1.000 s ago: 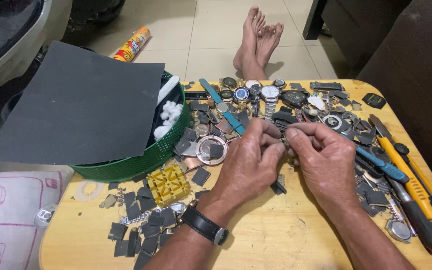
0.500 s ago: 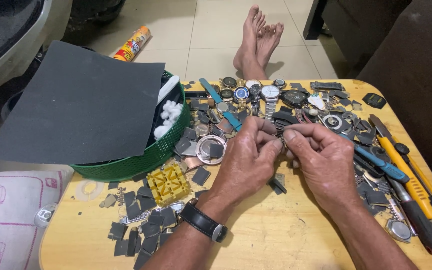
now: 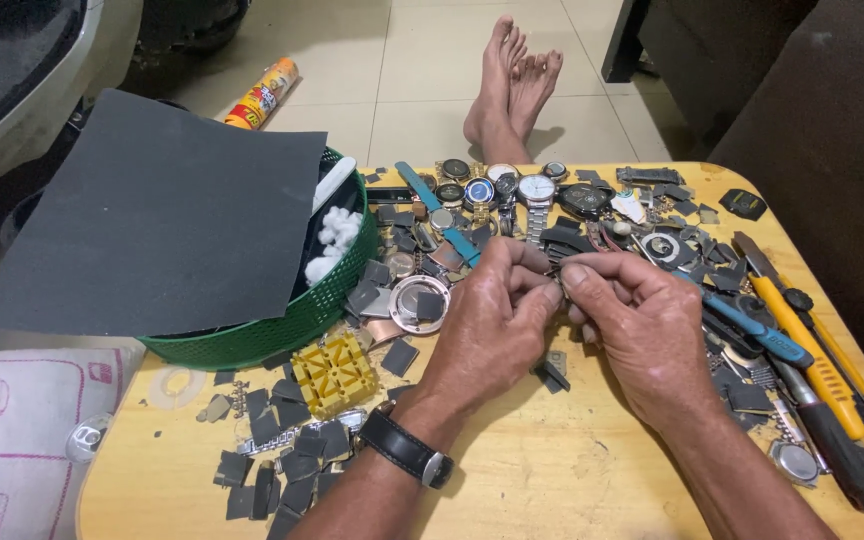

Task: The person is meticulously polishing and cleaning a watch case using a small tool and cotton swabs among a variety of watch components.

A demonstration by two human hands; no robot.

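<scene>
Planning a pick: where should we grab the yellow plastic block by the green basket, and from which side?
Grip the yellow block across its two long outer edges, coming straight down from above. It lies flat, its ribbed top offers nothing to pinch, and the green basket crowds its far side.

My worktop (image 3: 592,480) is pale yellow wood, littered with dark grey square scraps (image 3: 282,465). The basket (image 3: 282,335) is green mesh under a charcoal sheet (image 3: 152,230), with white cotton (image 3: 337,235) inside. The holder block (image 3: 335,372) is yellow, my wrist strap (image 3: 402,447) black, one watch band (image 3: 437,210) teal, the cutter (image 3: 812,360) yellow and black
</scene>
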